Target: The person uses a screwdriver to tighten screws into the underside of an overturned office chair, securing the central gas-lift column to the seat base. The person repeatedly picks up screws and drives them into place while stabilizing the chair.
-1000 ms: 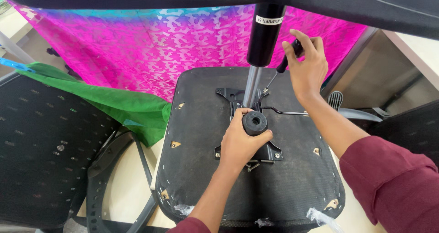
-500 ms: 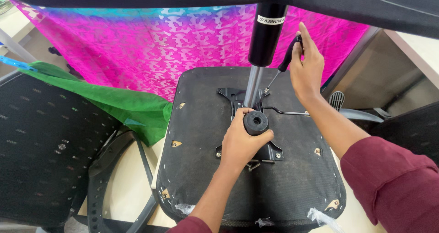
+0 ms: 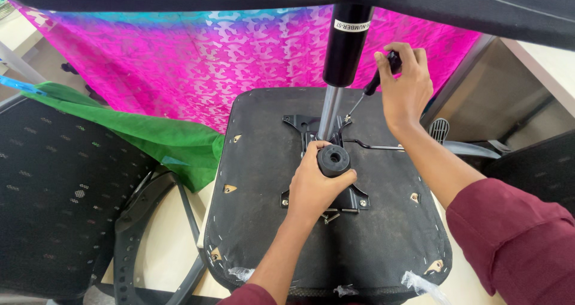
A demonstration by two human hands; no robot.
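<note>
step: driving a screw at the metal mount plate (image 3: 353, 198) on upturned seat base (image 3: 383, 245) | left hand (image 3: 316, 188) closed around black knob (image 3: 333, 160) on plate | right hand (image 3: 406, 89) gripping screwdriver (image 3: 372, 84), tip at plate's far corner | next: needs steady tip seating | hidden: screw head unclear, gas cylinder (image 3: 344, 47) top cut off
</note>
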